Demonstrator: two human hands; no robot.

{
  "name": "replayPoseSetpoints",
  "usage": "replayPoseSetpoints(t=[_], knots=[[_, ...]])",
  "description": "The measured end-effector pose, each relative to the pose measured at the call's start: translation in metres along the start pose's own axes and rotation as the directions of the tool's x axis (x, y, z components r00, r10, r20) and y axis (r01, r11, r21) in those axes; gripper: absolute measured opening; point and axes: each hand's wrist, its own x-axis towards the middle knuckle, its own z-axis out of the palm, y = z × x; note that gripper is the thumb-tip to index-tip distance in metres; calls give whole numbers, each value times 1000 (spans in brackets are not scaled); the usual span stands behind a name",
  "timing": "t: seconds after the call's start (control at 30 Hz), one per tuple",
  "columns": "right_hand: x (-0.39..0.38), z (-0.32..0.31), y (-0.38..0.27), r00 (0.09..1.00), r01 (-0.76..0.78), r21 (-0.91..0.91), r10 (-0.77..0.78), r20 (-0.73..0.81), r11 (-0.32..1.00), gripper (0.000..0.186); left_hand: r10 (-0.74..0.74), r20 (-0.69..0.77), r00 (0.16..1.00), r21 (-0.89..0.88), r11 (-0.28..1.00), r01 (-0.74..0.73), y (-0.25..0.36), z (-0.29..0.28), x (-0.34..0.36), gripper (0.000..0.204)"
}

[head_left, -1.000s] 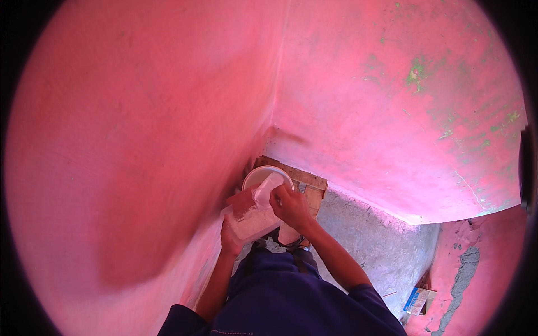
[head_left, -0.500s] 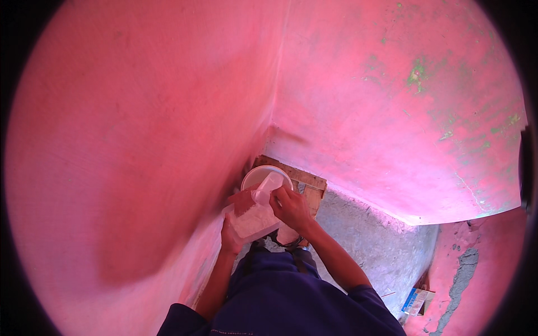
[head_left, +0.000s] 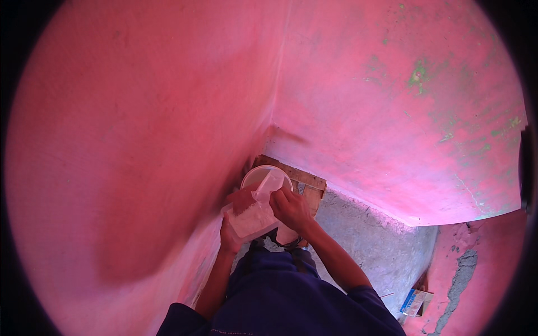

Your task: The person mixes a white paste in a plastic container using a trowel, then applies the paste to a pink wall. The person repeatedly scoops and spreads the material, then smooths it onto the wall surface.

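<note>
My left hand (head_left: 229,236) is wrapped round the lower left side of a pale, shallow plastic tray (head_left: 255,223) with white paste in it. My right hand (head_left: 290,208) is closed over the tray's upper right, gripping a pale, paste-coated tool (head_left: 268,185), perhaps a scraper; its exact shape is unclear. A flat reddish piece (head_left: 241,199) lies across the tray's upper left. Just beyond the hands a white round bucket (head_left: 250,173) stands on a wooden plank platform (head_left: 312,190), partly hidden by the tray.
Pink walls (head_left: 157,112) meet in a corner close around me, the right one mottled green. A rough grey floor (head_left: 370,241) lies right of the platform. A blue-and-white cardboard box (head_left: 416,302) sits at lower right, beside a wall with a grey cement patch (head_left: 459,285).
Hardly anything has moved: both hands keep their hold on the tray and tool, which shifted very slightly at most.
</note>
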Motion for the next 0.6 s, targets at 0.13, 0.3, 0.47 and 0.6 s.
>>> replayPoseSetpoints(t=[0.13, 0.3, 0.47, 0.6], knots=[[0, -2, 0, 999, 32, -17, -32, 15, 999, 14, 6, 10, 1000, -7, 1000, -6, -4, -8, 1, 72], [-2, -3, 2, 998, 55, -12, -54, 18, 998, 13, 32, -7, 999, -15, 999, -32, -9, -13, 1, 71], [-6, 1, 5, 995, -96, 25, 96, 1, 995, 13, 39, -28, 999, -3, 999, -39, -7, -15, 1, 70], [-10, 6, 14, 929, -337, 217, 361, -83, 916, 11, 54, -25, 998, 1, 999, -54, -5, -12, -2, 68]])
